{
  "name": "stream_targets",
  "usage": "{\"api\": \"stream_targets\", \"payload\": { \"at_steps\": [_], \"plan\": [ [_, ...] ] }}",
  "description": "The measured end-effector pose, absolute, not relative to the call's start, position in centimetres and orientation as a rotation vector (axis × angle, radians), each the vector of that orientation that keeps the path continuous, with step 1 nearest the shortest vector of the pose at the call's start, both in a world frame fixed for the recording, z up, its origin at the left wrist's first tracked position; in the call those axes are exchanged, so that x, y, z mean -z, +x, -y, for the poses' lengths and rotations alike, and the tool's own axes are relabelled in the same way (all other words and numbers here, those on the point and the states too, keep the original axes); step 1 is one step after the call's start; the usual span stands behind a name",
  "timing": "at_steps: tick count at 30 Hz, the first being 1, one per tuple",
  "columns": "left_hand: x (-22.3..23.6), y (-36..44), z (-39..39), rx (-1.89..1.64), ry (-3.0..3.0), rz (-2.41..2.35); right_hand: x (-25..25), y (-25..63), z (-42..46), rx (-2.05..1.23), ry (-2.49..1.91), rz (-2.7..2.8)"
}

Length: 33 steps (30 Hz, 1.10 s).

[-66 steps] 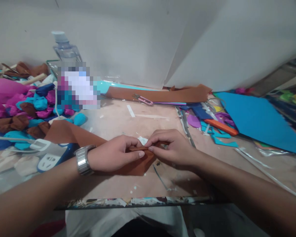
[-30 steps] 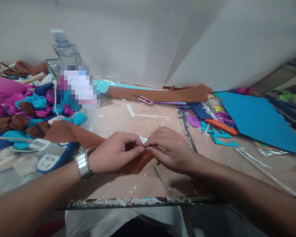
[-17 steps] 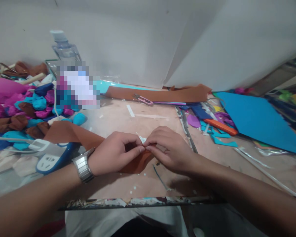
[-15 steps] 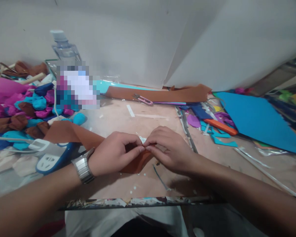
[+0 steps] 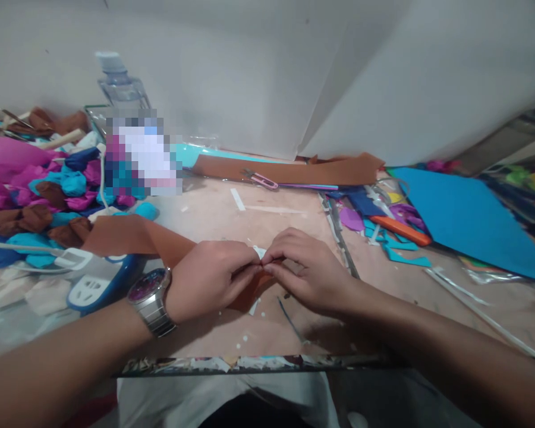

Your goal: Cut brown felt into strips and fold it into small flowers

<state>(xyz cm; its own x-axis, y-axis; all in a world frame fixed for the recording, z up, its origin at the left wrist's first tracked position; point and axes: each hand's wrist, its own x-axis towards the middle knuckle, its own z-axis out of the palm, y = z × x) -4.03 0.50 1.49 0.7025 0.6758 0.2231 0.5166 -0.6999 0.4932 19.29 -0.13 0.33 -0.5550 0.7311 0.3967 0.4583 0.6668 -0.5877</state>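
Head view | left fingers [image 5: 246, 255] and right fingers [image 5: 282, 251]: pinching brown strip [image 5: 127, 235], close together | pink snips [image 5: 264, 181] beyond

left hand [image 5: 211, 273]: bare | wrist: silver watch [image 5: 156, 306], linked band, round purplish dial [image 5: 146, 286] | right hand [image 5: 310, 270]: bare

No legible txt, nos. or signs in head view. Silver metal-band wristwatch w/ round purplish dial [image 5: 145, 286]: dial detail too small/blurry to read. Pale rectangular item [image 5: 147, 157]: pixelated, unreadable. Clear plastic bottle w/ white cap [image 5: 122, 86]: lower pt. behind pixelation, can't make out any print. White-and-blue plastic socket strip [image 5: 93, 286] & long orange plastic handle [image 5: 401, 230]: any lettering too blurry.
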Motion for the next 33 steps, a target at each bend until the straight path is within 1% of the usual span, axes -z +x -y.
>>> {"api": "stream_targets", "payload": {
  "at_steps": [10, 19, 28, 33],
  "plan": [
    [-1.1, -4.0, -0.6, -0.620, 2.661, -0.887, -0.6, 19.1, 0.4, -0.583, -0.921, 2.278],
    [-0.8, -3.9, -0.4, -0.525, 2.723, -0.886, -1.0, 19.1, 0.4, -0.478, -0.859, 2.340],
    [-0.5, -3.7, -0.3, -0.555, 2.843, -0.780, -1.4, 19.0, 0.7, -0.653, -0.905, 2.332],
    [-0.6, -3.8, -0.6, -0.556, 2.793, -0.789, -1.1, 19.1, 0.5, -0.666, -0.909, 2.308]
  ]
}}
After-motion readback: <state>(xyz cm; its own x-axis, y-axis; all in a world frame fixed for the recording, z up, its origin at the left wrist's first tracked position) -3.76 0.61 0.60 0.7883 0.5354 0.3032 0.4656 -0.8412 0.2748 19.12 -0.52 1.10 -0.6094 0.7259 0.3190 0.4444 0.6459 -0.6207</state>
